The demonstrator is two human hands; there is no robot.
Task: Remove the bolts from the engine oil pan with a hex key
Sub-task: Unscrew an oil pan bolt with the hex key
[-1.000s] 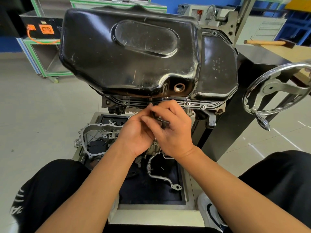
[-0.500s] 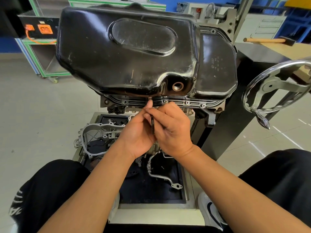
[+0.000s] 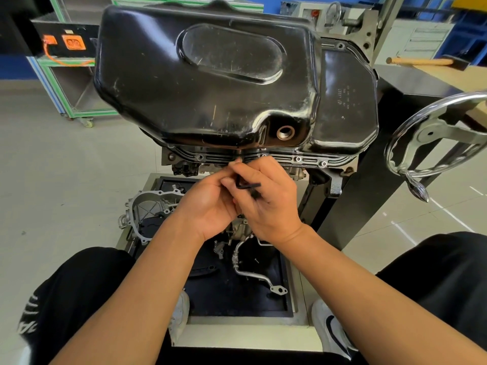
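Black hex key (image 3: 247, 185) swings its handle from 6 round to 3 o'clock. Your right hand (image 3: 268, 206) and left hand (image 3: 208, 204) both pinch it under the oil pan (image 3: 210, 88) at 12 o'clock. The hidden bolt looks to be loosening.

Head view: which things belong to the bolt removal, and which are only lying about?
In the job: oil pan, flange bolts, hex key, left hand and right hand holding it.
Lying about: hammer, metal pipe, cover casting, handwheel.
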